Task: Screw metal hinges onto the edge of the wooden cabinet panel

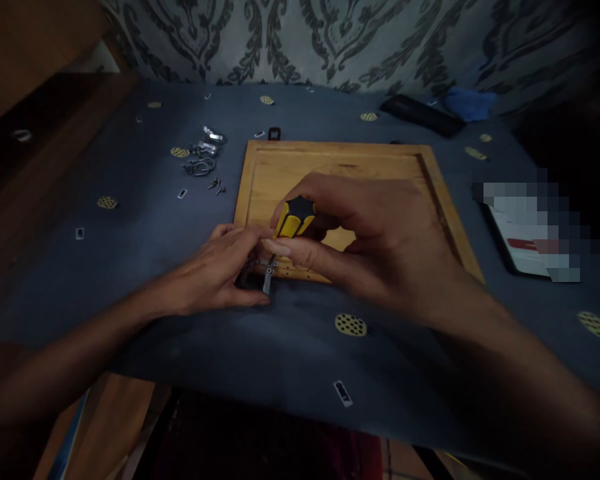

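Note:
A wooden panel (280, 170) with a raised frame lies flat on a blue cloth-covered table. My right hand (380, 233) is closed around a screwdriver with a yellow and black handle (294, 217), held upright over the panel's near left corner. My left hand (220, 270) pinches a small metal hinge (266, 272) against that corner, fingers pressed down on it. The screwdriver's tip is hidden behind my fingers.
Loose metal hinges (205, 153) and screws (217, 186) lie on the blue cloth (155, 267) at the back left. A dark flat object (423, 115) and a blue rag (467, 103) sit at the back right. A phone-like device (527, 247) lies to the right.

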Tool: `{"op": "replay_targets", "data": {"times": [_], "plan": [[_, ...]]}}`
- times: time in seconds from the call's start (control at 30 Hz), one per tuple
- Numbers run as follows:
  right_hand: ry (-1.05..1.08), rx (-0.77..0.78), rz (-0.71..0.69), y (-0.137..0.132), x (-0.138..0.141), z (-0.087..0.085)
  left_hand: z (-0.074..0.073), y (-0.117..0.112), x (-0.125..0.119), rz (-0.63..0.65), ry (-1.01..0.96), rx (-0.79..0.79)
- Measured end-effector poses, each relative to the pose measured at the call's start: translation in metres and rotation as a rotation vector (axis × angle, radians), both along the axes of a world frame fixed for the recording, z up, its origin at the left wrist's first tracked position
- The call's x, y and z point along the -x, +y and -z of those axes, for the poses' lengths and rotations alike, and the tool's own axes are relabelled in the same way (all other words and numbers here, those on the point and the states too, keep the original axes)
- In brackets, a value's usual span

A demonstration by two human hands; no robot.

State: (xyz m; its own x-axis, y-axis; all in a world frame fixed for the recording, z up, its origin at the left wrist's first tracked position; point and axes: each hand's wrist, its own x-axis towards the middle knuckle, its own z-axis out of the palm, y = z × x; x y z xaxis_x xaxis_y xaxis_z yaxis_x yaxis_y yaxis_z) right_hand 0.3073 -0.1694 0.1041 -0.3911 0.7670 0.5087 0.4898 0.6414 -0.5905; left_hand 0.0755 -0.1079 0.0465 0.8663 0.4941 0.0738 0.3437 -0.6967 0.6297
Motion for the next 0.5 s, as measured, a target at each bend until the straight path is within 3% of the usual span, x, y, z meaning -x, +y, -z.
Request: {"op": "replay_targets", "data": {"times": [0.2,0.3,0.5], "plan": [[0.194,-0.028,0.182,-0.01,0.0,-0.018,0.006,0.0,0.001,0.005,-0.017,0.001],[0.156,-0.063,0.243,-0.01,-0.004,-0.019,0.005,0.0,0.001,-0.018,-0.023,0.02],[0.121,0.022,0.154,0.0,-0.002,-0.007,-0.004,-0.001,0.0,0.004,0.03,0.058]]}}
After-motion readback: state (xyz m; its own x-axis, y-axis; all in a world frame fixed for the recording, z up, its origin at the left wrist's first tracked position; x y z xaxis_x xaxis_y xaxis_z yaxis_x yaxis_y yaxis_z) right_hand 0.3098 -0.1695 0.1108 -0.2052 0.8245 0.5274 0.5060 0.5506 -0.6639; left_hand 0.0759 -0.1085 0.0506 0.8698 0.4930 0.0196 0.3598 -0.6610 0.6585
